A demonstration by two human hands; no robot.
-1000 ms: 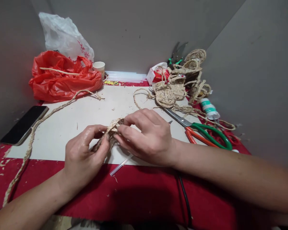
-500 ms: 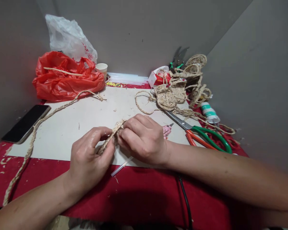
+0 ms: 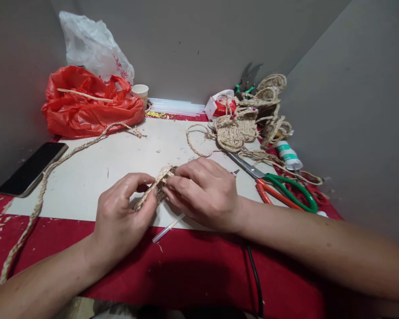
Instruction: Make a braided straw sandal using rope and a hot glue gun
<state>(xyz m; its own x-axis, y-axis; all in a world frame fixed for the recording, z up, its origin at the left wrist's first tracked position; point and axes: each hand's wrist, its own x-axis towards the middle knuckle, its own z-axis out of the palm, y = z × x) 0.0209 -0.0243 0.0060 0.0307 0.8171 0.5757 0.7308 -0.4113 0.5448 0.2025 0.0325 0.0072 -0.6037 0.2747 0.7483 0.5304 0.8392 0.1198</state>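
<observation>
Between my two hands is a small piece of braided straw cord, its shape mostly covered by fingers. My left hand pinches its left side between thumb and fingers. On the other side my right hand is closed on the straw, fingers curled and their tips partly hidden. A clear plastic stick lies below, its upper end under my right hand. A long braided straw cord runs from the back of the white sheet down past my left forearm.
Green-and-orange-handled scissors lie right of my right hand. Behind them are coiled straw pieces and a white-and-green roll. A red plastic bag, paper cup and phone sit left. Clear sticks lie along the back.
My right hand has shifted slightly right, and a gap in the straw piece shows more openly between my hands. The left hand keeps its pinch. The whole view has shifted a little.
</observation>
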